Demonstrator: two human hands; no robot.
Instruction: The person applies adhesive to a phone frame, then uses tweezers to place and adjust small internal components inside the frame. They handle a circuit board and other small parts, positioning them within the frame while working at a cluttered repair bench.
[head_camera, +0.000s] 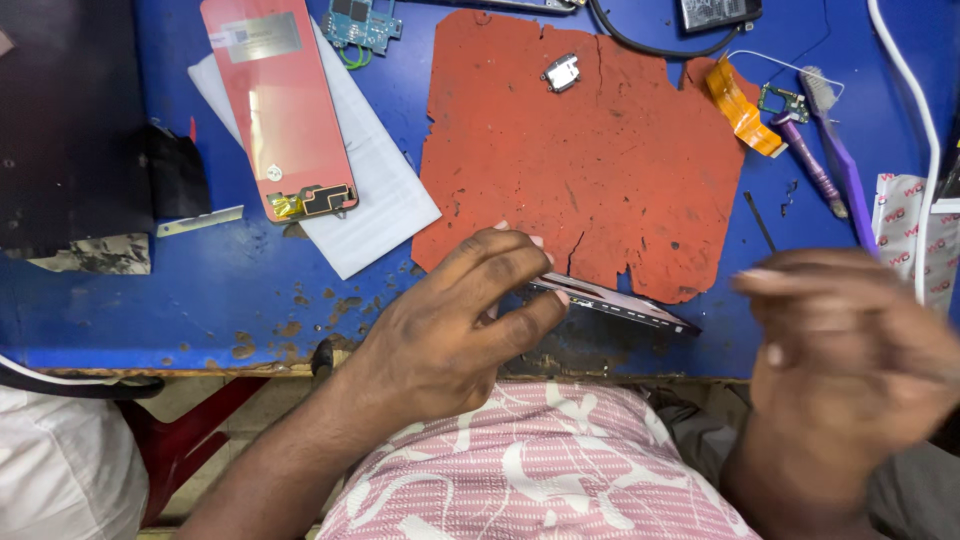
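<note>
The left hand was clamped on a thin flat phone part, fingers and thumb pinching its near end so that it lay tilted at the front edge of the blue worktop, probably to steady it there. The part's far end reached over the lower edge of the torn red mat. The right hand hovered blurred above the worktop's right corner, its fingers loosely curled and holding nothing that showed; whether it was closing I could not tell.

Further back, a pink-backed screen rested on white paper, well apart from the hands. A small metal piece sat on the mat. To the right lay an orange ribbon strip, a purple brush and a white cable, crowding the space near the right hand.
</note>
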